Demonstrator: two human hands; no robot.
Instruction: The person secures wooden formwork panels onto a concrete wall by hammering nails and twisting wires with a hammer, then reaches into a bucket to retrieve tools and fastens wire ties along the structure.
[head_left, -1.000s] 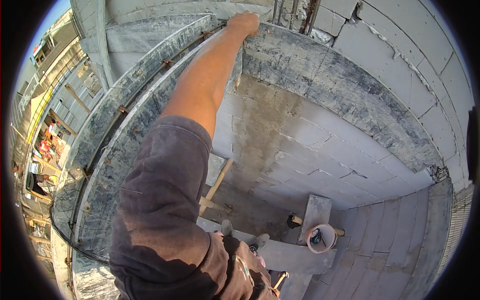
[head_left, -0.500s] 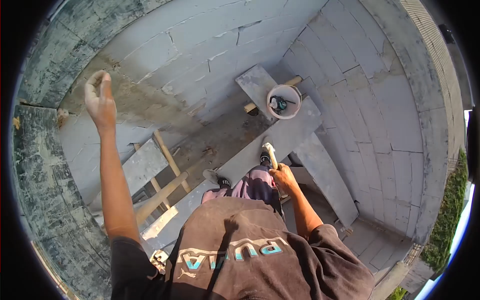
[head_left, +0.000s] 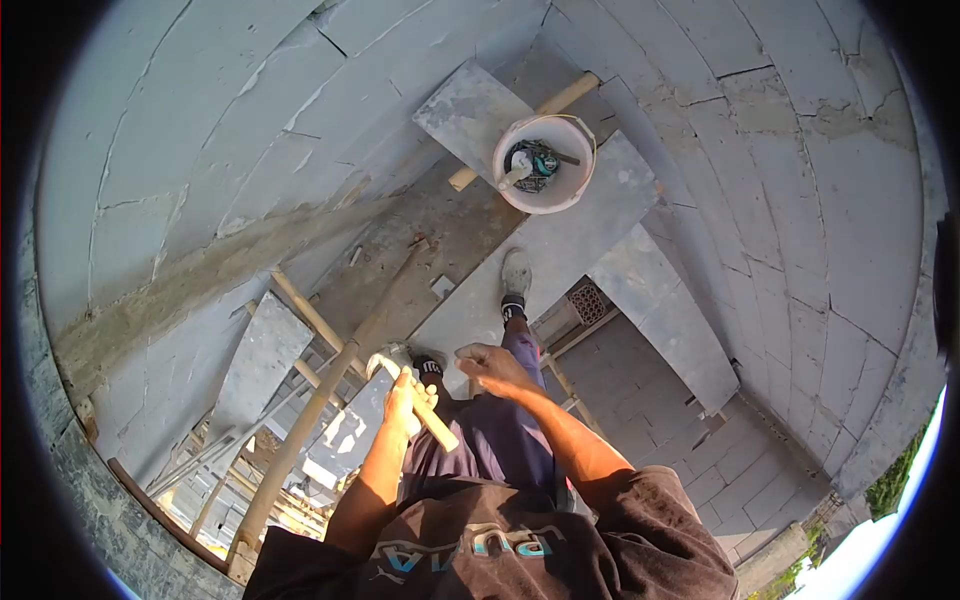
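Observation:
A hammer (head_left: 436,425) with a pale wooden handle lies across my left hand (head_left: 404,402), in front of my legs. My left fingers are wrapped round the handle close to the light, curved head, and the butt points down to the right. Just to the right is my right hand (head_left: 494,370), its fingers curled in and pressed together. Whether anything is inside them is hidden. The two hands are apart. My feet stand on grey boards (head_left: 560,235). Beyond them a pale bucket (head_left: 574,192) holds a teal and dark tool and other small items I cannot make out.
Block walls (head_left: 690,200) rise on both sides and meet at the far corner. A long wooden pole (head_left: 310,430) slants at the left. At right, a gap beside the plank (head_left: 665,315) shows a lower block surface (head_left: 640,385). Debris lies on the ledge (head_left: 400,255).
The hammer has passed from my right hand to my left. My left arm has come down from the wall's top to my lap. The view has tipped and shifted, and my right foot shows clearly.

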